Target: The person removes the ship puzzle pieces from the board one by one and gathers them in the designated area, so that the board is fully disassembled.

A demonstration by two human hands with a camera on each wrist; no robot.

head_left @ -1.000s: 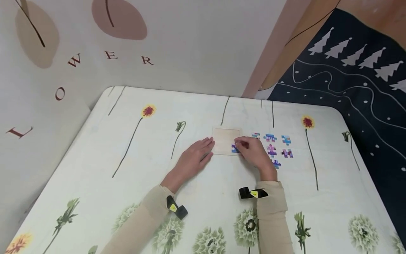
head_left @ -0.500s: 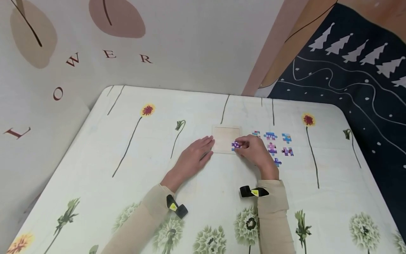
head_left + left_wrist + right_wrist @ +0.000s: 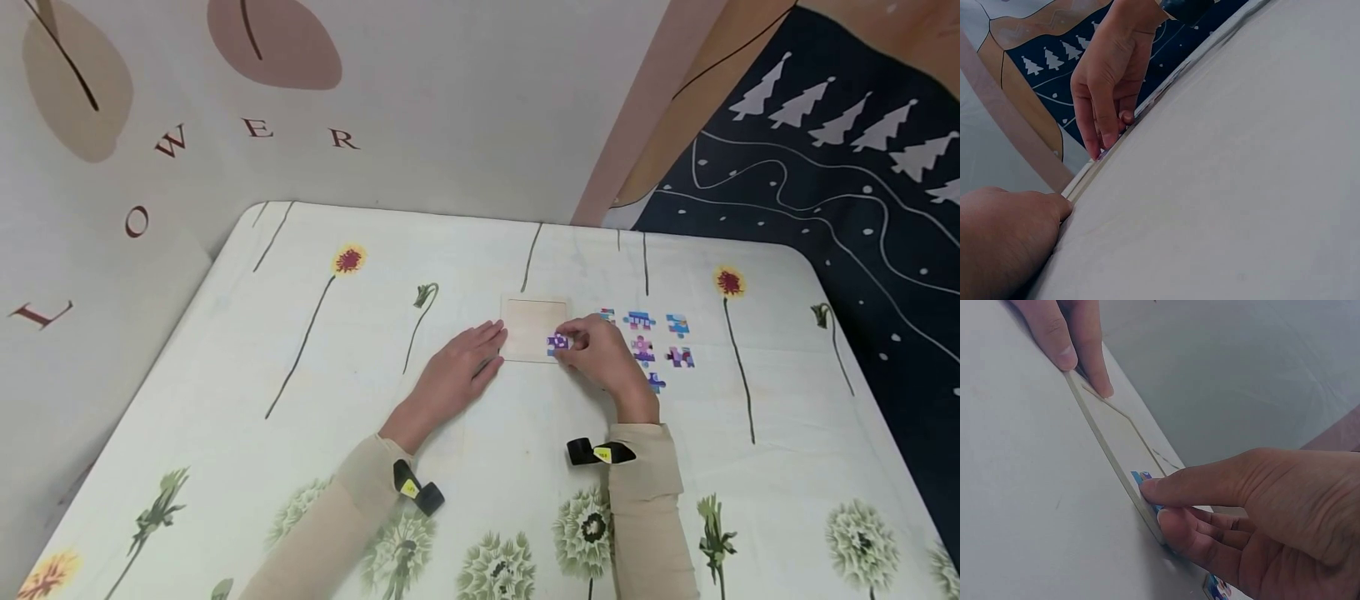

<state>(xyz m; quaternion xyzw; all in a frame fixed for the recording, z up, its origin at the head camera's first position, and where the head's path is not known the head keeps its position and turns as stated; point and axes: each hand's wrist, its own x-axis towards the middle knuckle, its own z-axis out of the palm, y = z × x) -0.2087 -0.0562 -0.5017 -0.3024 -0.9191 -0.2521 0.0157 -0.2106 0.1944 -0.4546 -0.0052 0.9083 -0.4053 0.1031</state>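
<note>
A shallow square wooden puzzle tray lies on the table. My left hand rests along its left edge with straight fingers; in the right wrist view the left thumb and a finger touch the tray's corner. My right hand pinches a purple-and-blue jigsaw piece between thumb and fingers at the tray's lower right corner. The right wrist view shows this piece over the tray floor, partly hidden by the right thumb. The left wrist view shows the right fingertips down at the tray.
Several loose jigsaw pieces lie right of the tray, among them a blue one, a pink one and a purple one partly behind the right wrist. A flower-print cloth covers the table; a wall rises behind it.
The purple piece has turned slightly in my right fingers, and more of its printed face shows. My left hand has stayed at the tray's edge.
</note>
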